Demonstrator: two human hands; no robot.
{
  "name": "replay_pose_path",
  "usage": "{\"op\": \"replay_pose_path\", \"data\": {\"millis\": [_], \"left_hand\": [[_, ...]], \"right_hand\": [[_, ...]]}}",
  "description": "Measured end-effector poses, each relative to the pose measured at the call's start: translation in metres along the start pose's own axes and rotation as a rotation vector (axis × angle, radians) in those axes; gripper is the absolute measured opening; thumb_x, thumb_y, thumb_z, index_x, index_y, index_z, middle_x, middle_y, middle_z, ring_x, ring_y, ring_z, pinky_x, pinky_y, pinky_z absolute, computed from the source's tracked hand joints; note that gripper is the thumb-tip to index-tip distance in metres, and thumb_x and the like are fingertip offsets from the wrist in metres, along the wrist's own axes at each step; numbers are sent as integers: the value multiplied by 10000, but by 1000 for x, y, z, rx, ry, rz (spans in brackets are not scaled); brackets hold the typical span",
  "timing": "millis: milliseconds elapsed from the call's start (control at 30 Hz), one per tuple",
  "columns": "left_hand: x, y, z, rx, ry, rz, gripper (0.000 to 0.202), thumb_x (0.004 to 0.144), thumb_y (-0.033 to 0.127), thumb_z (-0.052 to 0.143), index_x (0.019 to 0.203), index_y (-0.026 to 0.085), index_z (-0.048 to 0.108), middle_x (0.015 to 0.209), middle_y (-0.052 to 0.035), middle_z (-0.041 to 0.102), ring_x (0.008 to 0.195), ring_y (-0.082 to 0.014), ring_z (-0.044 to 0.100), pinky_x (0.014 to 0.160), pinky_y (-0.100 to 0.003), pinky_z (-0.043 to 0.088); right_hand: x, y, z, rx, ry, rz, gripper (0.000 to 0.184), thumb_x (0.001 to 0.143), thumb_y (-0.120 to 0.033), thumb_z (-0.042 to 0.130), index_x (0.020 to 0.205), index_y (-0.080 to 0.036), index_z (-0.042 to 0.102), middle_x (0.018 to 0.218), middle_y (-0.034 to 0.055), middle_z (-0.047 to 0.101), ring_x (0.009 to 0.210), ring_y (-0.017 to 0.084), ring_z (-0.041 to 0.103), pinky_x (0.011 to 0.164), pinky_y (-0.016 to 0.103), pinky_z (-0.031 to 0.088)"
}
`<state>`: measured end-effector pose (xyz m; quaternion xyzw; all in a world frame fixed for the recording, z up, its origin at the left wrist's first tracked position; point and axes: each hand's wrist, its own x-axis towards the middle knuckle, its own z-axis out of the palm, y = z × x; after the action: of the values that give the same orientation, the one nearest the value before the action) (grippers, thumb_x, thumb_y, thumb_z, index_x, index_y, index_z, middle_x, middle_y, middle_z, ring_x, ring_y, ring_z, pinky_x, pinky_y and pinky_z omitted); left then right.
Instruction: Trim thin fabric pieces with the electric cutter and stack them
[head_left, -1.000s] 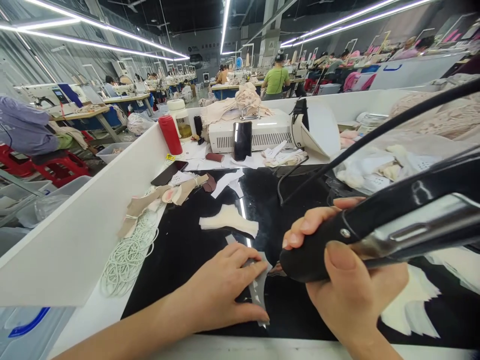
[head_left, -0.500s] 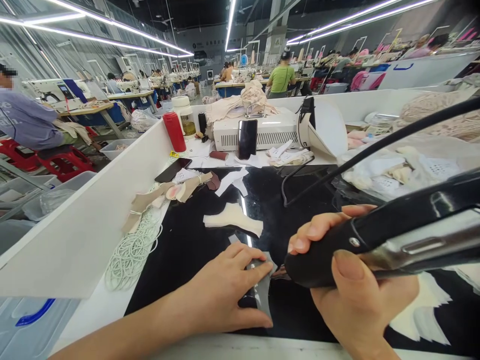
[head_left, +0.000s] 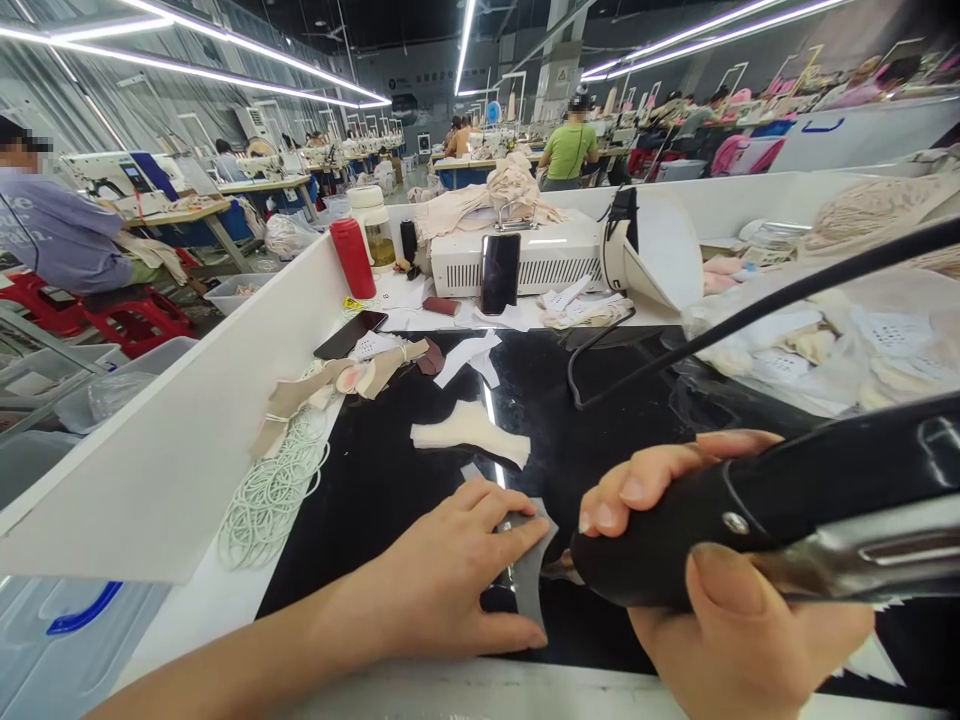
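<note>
My left hand (head_left: 457, 565) lies with fingers spread over a grey, curved-edged flat piece (head_left: 531, 575), pressing it on the glossy black work surface (head_left: 375, 490). The fingers hide part of this piece. My right hand (head_left: 720, 590) is wrapped round a thick black corded hand tool (head_left: 675, 520) with a silvery metal part along its side. Its narrow metal tip (head_left: 562, 568) is close to the grey piece's right edge; whether they touch I cannot tell. Beyond my left hand lies a cream, curved fabric piece (head_left: 471, 432).
The tool's black cable (head_left: 750, 320) arcs across the right. Pale green cord (head_left: 274, 500) and fabric scraps lie by the left white wall (head_left: 187, 420). At the back stand a red bottle (head_left: 351, 258), a phone (head_left: 500, 273) and a vented white box (head_left: 457, 270). Bagged pieces (head_left: 825, 340) sit right.
My right hand and the tool have shifted slightly right and nearer to me. My left hand keeps its place on the grey piece. The camera view has moved a little.
</note>
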<state>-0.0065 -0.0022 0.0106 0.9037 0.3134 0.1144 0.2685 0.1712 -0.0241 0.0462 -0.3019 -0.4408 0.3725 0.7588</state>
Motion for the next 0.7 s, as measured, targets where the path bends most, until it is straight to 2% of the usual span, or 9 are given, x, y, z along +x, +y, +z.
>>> {"op": "replay_pose_path", "data": {"millis": [300, 500, 700], "left_hand": [[-1, -2, 2, 2, 9, 16, 790, 803, 452, 852, 1489, 235, 525, 1485, -118, 523, 1366, -314, 464, 1157, -462, 430], [0, 0, 1, 14, 1, 10, 762, 807, 447, 846, 1477, 243, 544, 1475, -120, 533, 1338, -329, 489, 1147, -486, 432], [-1, -1, 1, -3, 17, 16, 778, 817, 448, 834, 1500, 244, 520, 1472, -117, 537, 1350, -323, 485, 1146, -471, 437]], "right_hand": [[-3, 3, -2, -45, 2, 4, 353, 838, -364, 821, 1101, -274, 605, 770, -31, 656, 601, 180, 631, 559, 369, 586], [-13, -7, -4, -3, 23, 40, 427, 788, -414, 852, 1103, -277, 599, 735, -29, 649, 548, 177, 617, 517, 349, 553], [-10, -14, -12, -71, -78, 137, 436, 758, -461, 876, 1050, -312, 588, 677, -37, 608, 530, 185, 584, 488, 353, 565]]}}
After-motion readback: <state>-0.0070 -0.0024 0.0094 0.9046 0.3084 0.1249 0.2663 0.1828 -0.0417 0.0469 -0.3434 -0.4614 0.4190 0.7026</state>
